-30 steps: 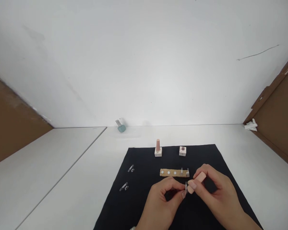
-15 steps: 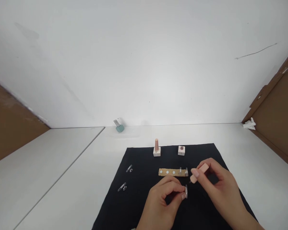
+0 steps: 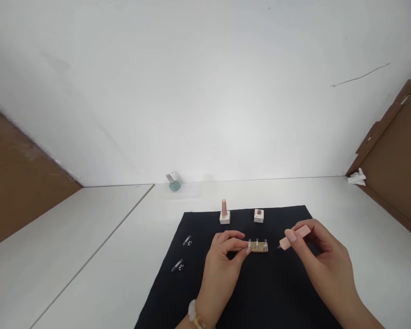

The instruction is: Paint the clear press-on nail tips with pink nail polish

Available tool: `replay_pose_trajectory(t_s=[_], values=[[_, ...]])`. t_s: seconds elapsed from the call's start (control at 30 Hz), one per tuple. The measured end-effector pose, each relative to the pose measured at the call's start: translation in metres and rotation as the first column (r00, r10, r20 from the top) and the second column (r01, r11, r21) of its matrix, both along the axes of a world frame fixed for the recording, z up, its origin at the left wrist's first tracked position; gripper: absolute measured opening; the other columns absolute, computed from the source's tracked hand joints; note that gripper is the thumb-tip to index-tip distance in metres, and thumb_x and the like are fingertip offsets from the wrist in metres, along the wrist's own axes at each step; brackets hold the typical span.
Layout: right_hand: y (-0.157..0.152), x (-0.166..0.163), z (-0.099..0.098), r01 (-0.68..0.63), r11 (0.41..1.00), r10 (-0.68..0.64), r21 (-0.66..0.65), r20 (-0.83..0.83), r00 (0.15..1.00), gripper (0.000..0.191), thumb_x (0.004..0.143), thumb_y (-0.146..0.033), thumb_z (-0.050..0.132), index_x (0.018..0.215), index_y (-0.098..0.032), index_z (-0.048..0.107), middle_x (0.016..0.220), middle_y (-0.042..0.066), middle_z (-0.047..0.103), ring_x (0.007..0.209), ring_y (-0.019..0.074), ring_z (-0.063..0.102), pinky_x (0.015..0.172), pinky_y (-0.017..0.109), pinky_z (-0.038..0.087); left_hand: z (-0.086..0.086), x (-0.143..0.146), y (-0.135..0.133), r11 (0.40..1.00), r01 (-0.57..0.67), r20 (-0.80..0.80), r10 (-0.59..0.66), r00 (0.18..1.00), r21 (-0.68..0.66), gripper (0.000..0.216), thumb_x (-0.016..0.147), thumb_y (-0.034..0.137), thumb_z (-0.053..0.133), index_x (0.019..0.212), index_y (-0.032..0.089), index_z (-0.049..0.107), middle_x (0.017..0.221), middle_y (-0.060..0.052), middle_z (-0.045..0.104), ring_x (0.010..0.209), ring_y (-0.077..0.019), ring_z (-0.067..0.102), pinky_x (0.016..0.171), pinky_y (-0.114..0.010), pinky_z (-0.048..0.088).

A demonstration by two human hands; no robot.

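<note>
My left hand (image 3: 222, 261) pinches a clear nail tip (image 3: 250, 244) by its small stand, at the wooden strip (image 3: 261, 248). Two more clear nail tips stand upright on the strip's right end. The strip's left part is covered by my fingers. To the right, my right hand (image 3: 327, 258) grips a pink nail polish cap (image 3: 295, 237), its dark brush pointing down and left, clear of the strip. Behind them sits an open nail polish bottle (image 3: 259, 216) in a white square base.
A capped pink nail polish bottle (image 3: 224, 213) stands at the back of the black cloth (image 3: 274, 292). Clear nail tips on round stands lie at left, one of them a nail tip (image 3: 177, 265) nearer me. A teal bottle (image 3: 174, 185) leans by the white wall.
My left hand has carried the nail tip up and left from above the cloth to the strip. My right hand has drawn slightly right with the brush, away from the nail tip.
</note>
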State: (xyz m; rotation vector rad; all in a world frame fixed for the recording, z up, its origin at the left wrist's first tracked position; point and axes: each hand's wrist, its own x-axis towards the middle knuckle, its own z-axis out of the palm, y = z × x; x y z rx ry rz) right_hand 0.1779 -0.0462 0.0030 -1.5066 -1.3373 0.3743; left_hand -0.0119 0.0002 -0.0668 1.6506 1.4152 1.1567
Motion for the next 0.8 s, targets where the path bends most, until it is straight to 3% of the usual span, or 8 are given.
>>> replay_pose_trajectory(t_s=[0.2, 0.8], values=[[-0.001, 0.004, 0.001, -0.008, 1.000, 0.008, 0.012, -0.044, 0.999, 0.027, 0.093, -0.045, 0.069, 0.073, -0.026, 0.066, 0.065, -0.005, 0.074, 0.060, 0.0156, 0.068, 0.061, 0.020, 0.056, -0.012, 0.004, 0.011, 0.999, -0.028, -0.125, 0.031, 0.992, 0.027, 0.023, 0.071, 0.009, 0.076, 0.063, 0.029, 0.083, 0.108, -0.008, 0.076, 0.116, -0.0385, 0.058, 0.105, -0.063, 0.040], [0.003, 0.006, -0.003, -0.017, 1.000, 0.017, 0.005, -0.027, 0.999, 0.030, 0.093, -0.047, 0.069, 0.072, -0.026, 0.065, 0.066, -0.004, 0.075, 0.061, 0.0170, 0.068, 0.061, 0.023, 0.056, -0.017, 0.004, 0.015, 0.999, -0.036, -0.236, 0.035, 0.971, -0.001, 0.021, 0.074, 0.007, 0.078, 0.067, 0.026, 0.081, 0.112, -0.006, 0.076, 0.119, -0.0377, 0.060, 0.106, -0.063, 0.041]])
